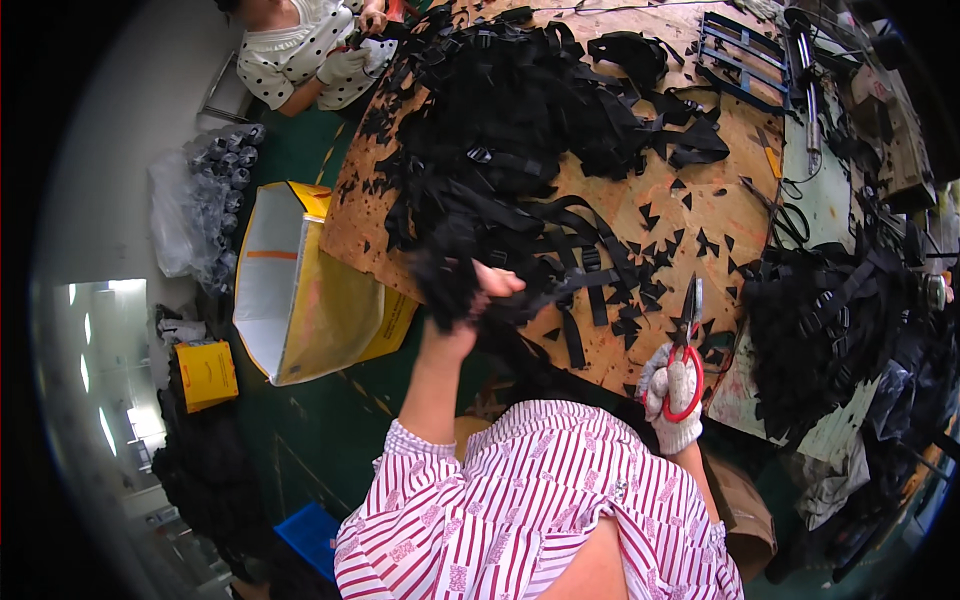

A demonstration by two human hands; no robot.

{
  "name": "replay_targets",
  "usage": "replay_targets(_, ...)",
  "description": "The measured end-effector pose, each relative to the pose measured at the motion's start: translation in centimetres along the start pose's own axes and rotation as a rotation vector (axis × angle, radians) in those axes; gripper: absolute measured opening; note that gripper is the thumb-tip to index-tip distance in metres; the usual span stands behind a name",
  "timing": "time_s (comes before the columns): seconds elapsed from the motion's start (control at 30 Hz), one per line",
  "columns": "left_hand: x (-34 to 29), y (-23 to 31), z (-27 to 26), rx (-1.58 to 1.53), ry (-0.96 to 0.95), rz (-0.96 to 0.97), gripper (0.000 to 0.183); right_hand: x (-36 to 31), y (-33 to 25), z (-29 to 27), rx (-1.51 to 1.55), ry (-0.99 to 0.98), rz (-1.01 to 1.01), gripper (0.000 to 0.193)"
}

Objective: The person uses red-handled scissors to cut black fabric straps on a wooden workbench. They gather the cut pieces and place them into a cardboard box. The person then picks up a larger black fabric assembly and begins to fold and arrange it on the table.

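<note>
Head view, nearest first: a loose white shirt with dark-red stripes [500, 470] fills the space below both hands. Its folds hide part of the right forearm.

The right hand [672, 388], in a whitish knitted glove, is closed around metal scissors with red looped handles [688, 340], their blades pointing away; how far these are parted is hard to make out. Ahead and to its left, the bare left hand [497, 282] grips blurred black fabric strapping [442, 285], which covers much of that hand; the exact finger placement cannot be told.

Just beyond the right hand, small black triangular scraps [628, 325] litter a brown wooden tabletop [735, 210]. To its right sits a pile of black straps with plastic buckles [830, 320].

Left of the left hand stands an open yellow container with a whitish inside [265, 300]; farther left, a small yellow box [207, 375] carries dark marks too tiny to read. Past the left hand, a large tangled black heap [510, 110] hides much of the tabletop. Farthest left, a co-worker in a dotted white top [290, 60] is cut off by the upper edge.
</note>
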State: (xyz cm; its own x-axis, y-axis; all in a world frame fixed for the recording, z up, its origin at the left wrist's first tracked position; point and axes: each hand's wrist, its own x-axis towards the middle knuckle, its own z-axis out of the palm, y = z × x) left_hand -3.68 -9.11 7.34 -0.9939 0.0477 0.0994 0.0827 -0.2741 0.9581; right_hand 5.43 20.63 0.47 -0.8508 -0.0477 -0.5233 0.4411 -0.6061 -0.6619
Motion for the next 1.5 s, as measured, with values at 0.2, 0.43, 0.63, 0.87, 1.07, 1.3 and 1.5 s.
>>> replay_targets(0.2, 4.2, 7.5, -4.9, 0.157, 0.447, 0.053, 0.022, -0.3, 0.3, 1.1, 0.029, -0.038, 0.088, 0.035)
replay_targets(0.43, 17.5, -4.1, -2.0, 0.939, 0.295, 0.335, 0.027, 0.5, 0.3, 1.8, -0.237, -0.143, 0.122, 0.034)
replay_targets(0.63, 26.3, -16.3, -3.8, 1.212, 0.668, 0.295, 0.043, 0.0, -0.5, 1.5, -0.189, -0.053, 0.119, 0.025)
replay_targets(0.87, 26.1, -16.4, -3.2, 1.368, 0.557, 0.058, 0.054, -0.5, -1.0, 0.4, -0.135, 0.047, 0.097, 0.022)
replay_targets(1.07, 24.3, -11.2, -2.1, 1.396, 0.582, 0.008, 0.032, -0.3, -1.2, 0.2, -0.253, 0.107, 0.171, 0.032)
replay_targets(1.3, 16.1, -3.7, -0.3, 0.038, 0.317, -0.022, 0.021, 0.2, -1.0, 1.3, -0.5, 0.066, 0.06, 0.053)
replay_targets(1.5, 8.8, -4.3, 4.1, -0.096, 0.019, -0.182, 0.021, 2.2, -3.1, 3.6, -0.727, -0.11, -0.152, 0.053)
